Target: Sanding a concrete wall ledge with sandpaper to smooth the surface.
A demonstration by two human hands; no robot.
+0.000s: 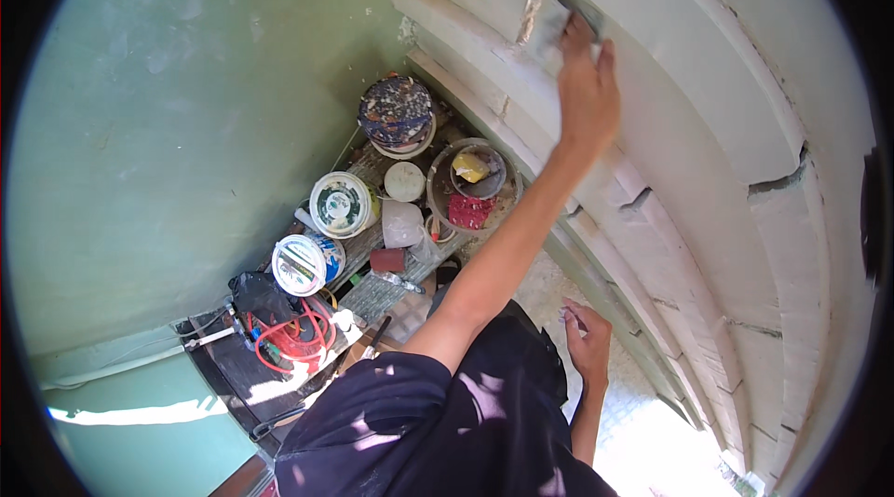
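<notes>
Now our left hand (587, 92) pinches a blurred flat tool (581, 7) against the pale wall (675, 92), fingers bunched at its edge, likely for steady pressure; our right hand (589, 345) hangs low, fingers loosely curled, seemingly empty, while 2 white-lidded buckets (341, 204) stand below, presumably placed handy.

Green wall (205, 143) left, scuffed whitish in patches. Pale wall (689, 115) right, long ledges, dark gaps at several joints. Weathered boards (358, 299) in corner between. Floor (638, 394) pale, glaring with sunlight lower right. Sunlit strip (140, 412) across turquoise surface (154, 450) lower left.
</notes>
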